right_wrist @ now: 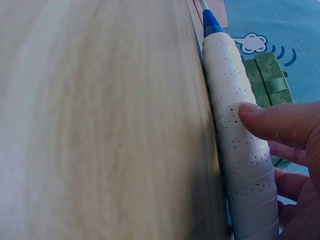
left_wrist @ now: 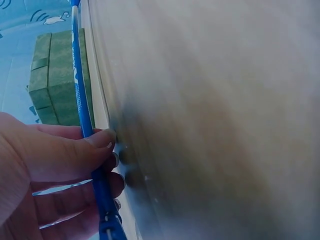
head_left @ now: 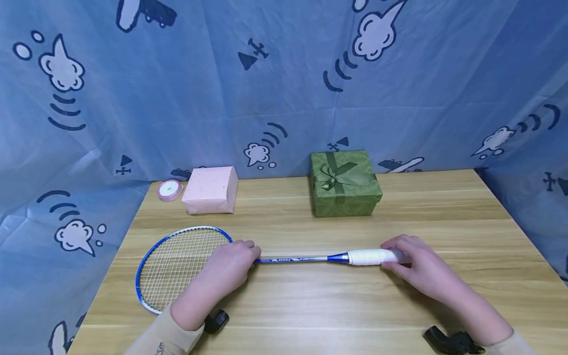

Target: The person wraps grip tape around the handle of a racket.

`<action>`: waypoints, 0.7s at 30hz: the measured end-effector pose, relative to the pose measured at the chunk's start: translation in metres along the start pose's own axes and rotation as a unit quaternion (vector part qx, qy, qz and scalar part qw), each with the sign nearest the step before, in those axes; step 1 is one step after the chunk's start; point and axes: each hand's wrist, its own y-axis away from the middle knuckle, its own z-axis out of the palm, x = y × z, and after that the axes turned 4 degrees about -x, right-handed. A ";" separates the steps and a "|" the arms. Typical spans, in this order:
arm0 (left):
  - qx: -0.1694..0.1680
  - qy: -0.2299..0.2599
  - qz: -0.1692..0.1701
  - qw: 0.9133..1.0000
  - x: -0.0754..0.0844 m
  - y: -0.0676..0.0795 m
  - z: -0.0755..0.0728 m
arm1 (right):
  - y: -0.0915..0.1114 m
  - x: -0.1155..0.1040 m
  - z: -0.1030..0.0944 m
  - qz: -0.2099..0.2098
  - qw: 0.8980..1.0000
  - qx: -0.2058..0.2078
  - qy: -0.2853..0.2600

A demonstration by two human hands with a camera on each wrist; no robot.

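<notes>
A badminton racket (head_left: 293, 259) with a blue and white frame lies sideways across the wooden table, its strung head to the left and white perforated grip to the right. My left hand (head_left: 233, 261) pinches the blue shaft (left_wrist: 79, 85) close to the head, thumb on one side and fingers behind, covering the joint in the head view. At the other end, my right hand (head_left: 414, 264) holds the white grip (right_wrist: 235, 115) near its butt between thumb and fingers. The thumb presses on the wrap in the right wrist view.
Behind the racket stands a green gift box (head_left: 343, 202) with a ribbon bow. A pink wrapped box (head_left: 210, 190) sits at the back left, beside a pink ribbon spool (head_left: 169, 190). A blue patterned curtain (head_left: 284, 88) hangs behind the wooden table (head_left: 319, 305).
</notes>
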 end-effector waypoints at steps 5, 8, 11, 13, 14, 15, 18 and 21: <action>0.005 0.005 -0.003 1.000 0.000 0.001 0.001 | 0.000 -0.001 0.000 0.002 1.000 -0.005 0.000; 0.007 0.003 -0.004 1.000 0.002 0.000 0.002 | 0.000 -0.001 0.000 0.001 1.000 -0.007 0.001; -0.001 -0.001 -0.007 1.000 0.003 -0.002 0.000 | 0.000 -0.001 0.000 -0.003 1.000 -0.004 0.003; -0.010 0.002 -0.008 1.000 0.003 -0.005 -0.002 | 0.000 0.000 -0.001 -0.011 1.000 0.004 0.006; -0.014 0.005 -0.008 1.000 0.003 -0.006 -0.004 | 0.000 0.000 -0.001 -0.016 1.000 0.008 0.006; -0.015 0.010 -0.008 1.000 0.002 -0.007 -0.006 | 0.000 0.000 -0.002 -0.023 1.000 0.013 0.007; 0.000 0.025 -0.010 1.000 -0.002 -0.006 -0.014 | 0.000 0.002 -0.005 -0.035 0.999 0.034 0.000; 0.049 0.032 -0.026 0.998 -0.009 -0.003 -0.027 | 0.000 0.005 -0.012 -0.027 0.997 0.067 -0.020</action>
